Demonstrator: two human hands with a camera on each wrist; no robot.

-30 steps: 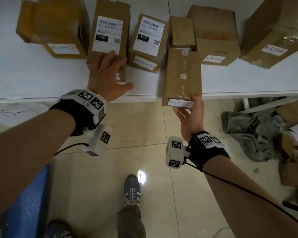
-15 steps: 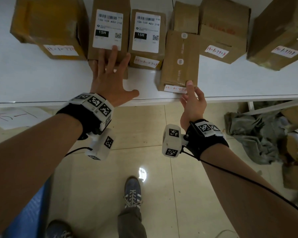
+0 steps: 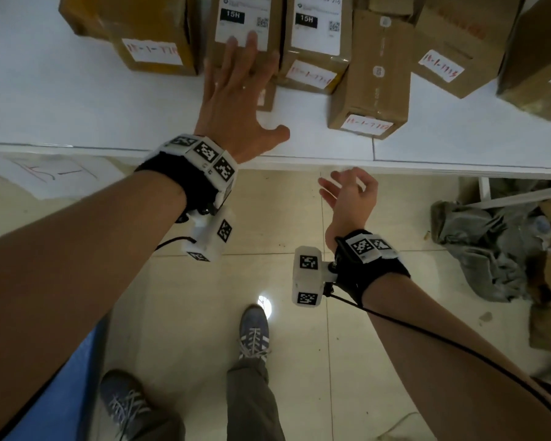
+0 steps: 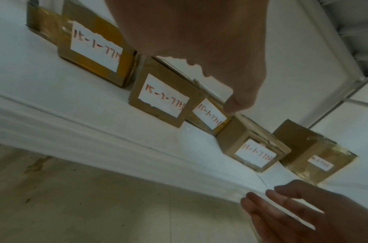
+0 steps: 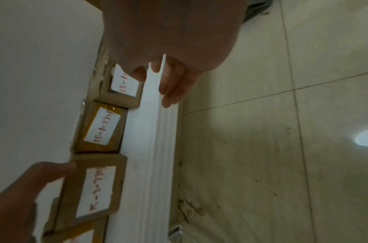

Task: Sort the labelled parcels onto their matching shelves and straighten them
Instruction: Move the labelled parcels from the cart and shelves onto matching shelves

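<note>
Left hand point(image 3: 236, 100) flat, fingers point(image 3: 252, 43) spread, pressing on the 15H parcel point(image 3: 242, 33) at upper centre of the frame. Right hand point(image 3: 350, 192) empty, loosely open, below the shelf point(image 3: 77, 116) edge, apart from the long parcel point(image 3: 371, 81). Could still go wrong: long parcel near the edge, protruding past the row, easily knocked off; a left-hand push likely to skew neighbours touching it.
</note>
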